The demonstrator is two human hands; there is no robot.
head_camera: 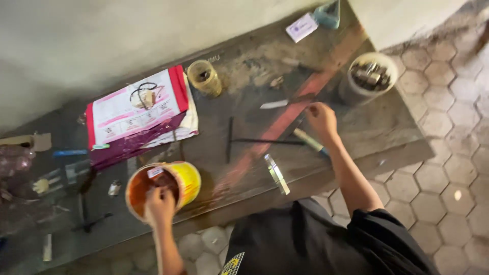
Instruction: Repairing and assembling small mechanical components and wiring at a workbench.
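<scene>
Head view: left hand (160,204) reaches into yellow tub (188,179) at worktop (244,76) front edge, its grip state unreadable; right hand (322,120) pinches closed near a thin black rod (265,141), contact unclear.

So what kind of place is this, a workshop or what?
Most likely an informal outdoor workshop. A worn, stained workbench stands on hexagonal paving; a white tub of metal parts and thin metal rods sit on it. The left hand reaches into a yellow can.
</scene>
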